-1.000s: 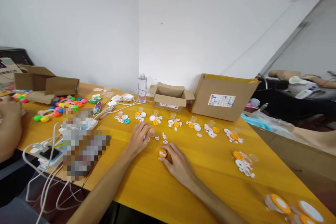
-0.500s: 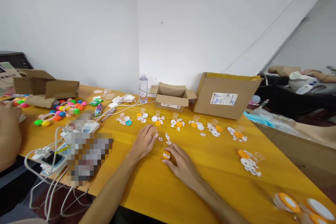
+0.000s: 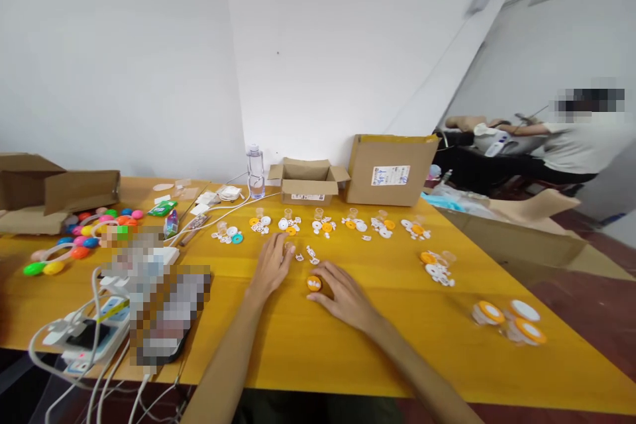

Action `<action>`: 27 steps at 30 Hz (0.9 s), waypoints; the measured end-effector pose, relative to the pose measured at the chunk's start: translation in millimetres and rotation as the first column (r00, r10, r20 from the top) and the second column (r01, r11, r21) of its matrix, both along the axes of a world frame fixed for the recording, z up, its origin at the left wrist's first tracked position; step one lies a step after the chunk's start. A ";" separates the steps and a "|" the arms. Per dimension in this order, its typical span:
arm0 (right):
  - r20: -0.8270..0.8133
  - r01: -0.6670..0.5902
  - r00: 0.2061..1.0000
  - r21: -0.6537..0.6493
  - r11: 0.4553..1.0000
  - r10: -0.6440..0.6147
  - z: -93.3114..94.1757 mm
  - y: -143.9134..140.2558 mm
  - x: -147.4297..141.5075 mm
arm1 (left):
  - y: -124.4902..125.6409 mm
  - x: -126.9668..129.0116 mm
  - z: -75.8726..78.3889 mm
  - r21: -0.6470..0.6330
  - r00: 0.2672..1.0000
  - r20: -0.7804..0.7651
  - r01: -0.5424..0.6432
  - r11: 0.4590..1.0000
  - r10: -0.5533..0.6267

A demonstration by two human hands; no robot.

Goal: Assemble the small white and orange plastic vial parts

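My left hand rests on the table with its fingers curled round a small clear plastic cup, partly hidden by them. To the right, my right hand has thumb and fingers on either side of a round orange lid with small white pieces in it. Between the hands and just beyond them lie a few loose white cut-out pieces. Farther off, a row of part sets runs across the table, each with a clear cup, white discs and an orange ring.
An open cardboard box, a large closed carton and a water bottle stand at the back. Closed orange-lidded cups are at right. Power strips, cables and coloured balls occupy the left. A person sits far right.
The view has turned right and pulled back, so a seated person comes into sight and the arm at far left has gone. Both hands keep nearly the same pose.
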State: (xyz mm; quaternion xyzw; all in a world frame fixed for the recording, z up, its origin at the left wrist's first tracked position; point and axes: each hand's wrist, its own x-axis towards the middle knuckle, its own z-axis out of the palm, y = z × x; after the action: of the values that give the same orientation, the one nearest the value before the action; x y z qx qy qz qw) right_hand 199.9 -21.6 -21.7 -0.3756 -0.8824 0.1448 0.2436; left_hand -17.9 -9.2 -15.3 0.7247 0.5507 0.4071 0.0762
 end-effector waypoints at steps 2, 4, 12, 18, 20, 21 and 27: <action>-0.012 0.000 1.000 -0.008 1.000 0.000 1.2 -0.1 -0.3 | 1.5 -1.1 -1.0 0.022 1.000 -0.016 -0.019 1.000 0.019; -0.041 0.007 0.999 -0.015 1.000 -0.008 3.0 0.8 -0.2 | 3.0 -1.9 -1.3 0.059 0.999 -0.045 -0.019 0.998 0.021; -0.220 0.142 0.965 -0.018 0.990 -0.143 0.1 21.4 6.2 | -2.7 -6.8 6.2 0.190 0.989 -0.144 -0.014 0.982 0.042; -0.173 0.226 0.961 0.029 0.974 -0.218 -4.4 35.1 -3.5 | -11.2 -15.7 12.6 0.120 0.993 -0.055 -0.100 0.988 0.107; -0.171 0.233 0.960 0.040 0.972 -0.223 -3.2 36.0 -7.4 | -12.8 -17.5 14.6 0.038 0.996 -0.045 -0.077 0.996 0.079; -0.179 0.234 0.958 0.036 0.972 -0.224 -2.2 35.5 -8.2 | -13.2 -18.3 15.4 0.007 0.996 -0.048 -0.070 0.998 0.070; -0.240 0.119 0.963 -0.027 0.993 -0.122 1.2 20.6 0.0 | -11.9 -22.3 13.0 -0.069 0.983 -0.179 -0.061 0.996 0.048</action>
State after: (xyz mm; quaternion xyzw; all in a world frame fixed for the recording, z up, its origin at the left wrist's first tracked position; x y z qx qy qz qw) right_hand 199.9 -1.0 -20.5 -0.4096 -0.8208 0.1796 0.3553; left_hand -40.3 -21.1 -2.3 0.7395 0.5896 0.3220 0.0426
